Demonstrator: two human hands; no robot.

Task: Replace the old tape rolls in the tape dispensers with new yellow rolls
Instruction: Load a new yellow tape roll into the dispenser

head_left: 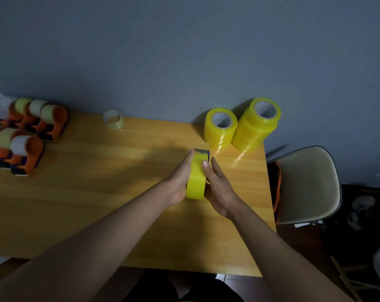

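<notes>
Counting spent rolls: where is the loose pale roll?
The pale roll lies at the table's far edge, between the orange dispensers on the left and the yellow stacks on the right.

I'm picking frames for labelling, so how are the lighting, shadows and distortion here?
Head view: dim overall; the arms cast a broad soft shadow across the wooden table; the stacked yellow tape rolls throw bright streaks onto the wood; wide-angle lens bends the table edges; the orange tape dispensers at the left look soft, while the yellow roll between both hands is clear.
</notes>
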